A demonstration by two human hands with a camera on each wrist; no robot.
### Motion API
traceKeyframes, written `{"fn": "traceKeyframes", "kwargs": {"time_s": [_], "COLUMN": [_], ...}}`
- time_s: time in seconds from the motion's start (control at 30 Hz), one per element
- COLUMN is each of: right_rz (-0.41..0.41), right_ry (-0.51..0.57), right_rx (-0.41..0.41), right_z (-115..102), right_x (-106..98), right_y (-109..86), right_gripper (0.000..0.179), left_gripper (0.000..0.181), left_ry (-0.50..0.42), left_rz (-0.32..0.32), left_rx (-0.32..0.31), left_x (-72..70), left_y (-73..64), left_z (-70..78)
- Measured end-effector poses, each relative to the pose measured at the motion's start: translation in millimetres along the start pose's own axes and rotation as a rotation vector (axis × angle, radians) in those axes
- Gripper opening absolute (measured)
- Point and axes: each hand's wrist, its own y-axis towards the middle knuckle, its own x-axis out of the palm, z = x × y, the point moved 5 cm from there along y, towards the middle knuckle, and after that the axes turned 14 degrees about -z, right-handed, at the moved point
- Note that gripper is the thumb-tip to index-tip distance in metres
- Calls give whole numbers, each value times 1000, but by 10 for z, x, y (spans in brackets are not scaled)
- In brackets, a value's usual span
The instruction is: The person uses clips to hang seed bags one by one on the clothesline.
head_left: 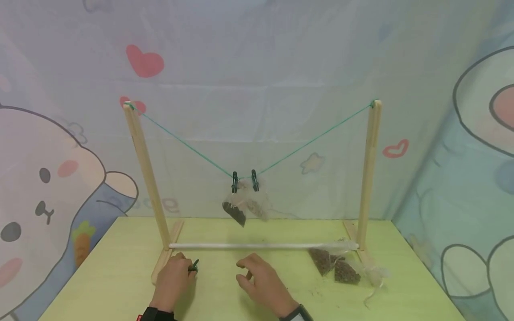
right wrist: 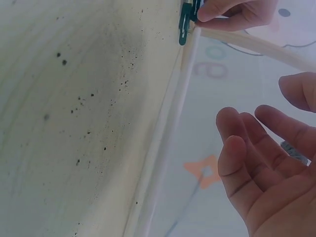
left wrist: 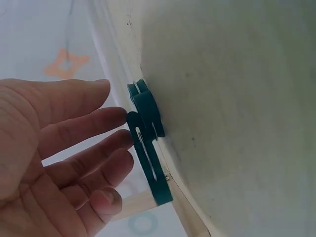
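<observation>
Before the white rod (head_left: 257, 246), left grip (head_left: 174, 278) loosely parted against a green clip (left wrist: 146, 109), right grip (head_left: 267, 281) slack, unclosed.

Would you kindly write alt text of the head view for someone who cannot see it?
A person's left hand is at a green clip, the right hand empty, before a wooden frame whose sagging string holds two clipped bags; more bags lie on the table at right.

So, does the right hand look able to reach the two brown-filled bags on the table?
Probably yes: the right hand holds nothing, and no object stands between it and the bags.
</observation>
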Motion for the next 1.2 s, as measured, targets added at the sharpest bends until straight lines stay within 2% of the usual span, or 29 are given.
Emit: {"fn": "traceKeyframes", "kwargs": {"time_s": [0.2, 0.4, 0.57, 0.67, 0.8, 0.9, 1.2], "right_rz": [-13, -10, -22, -26, -41, -58, -52], "right_ry": [13, 11, 13, 7, 16, 31, 32], "right_rx": [-5, -7, -1, 5, 26, 47, 44], "right_z": [-7, -17, -9, -3, 4, 13, 27], "right_x": [-4, -14, -15, -20, -31, -38, -57], "right_y": [-11, -13, -10, -11, -7, -1, -11], "right_gripper": [15, 15, 16, 16, 17, 16, 16], "left_gripper": [23, 25, 24, 21, 20, 21, 23], "left_ry": [23, 50, 60, 52, -4, -48, -44], "left_rz": [8, -20, 16, 4, -48, -62, -1], "left_rx": [8, 6, 25, 1, -55, -70, -38], "left_x": [23, 33, 1, -4, 11, 14, -65], "left_y": [-4, 3, -15, -12, 3, 4, 6], "left_z": [17, 36, 39, 18, -25, -48, -55]}}
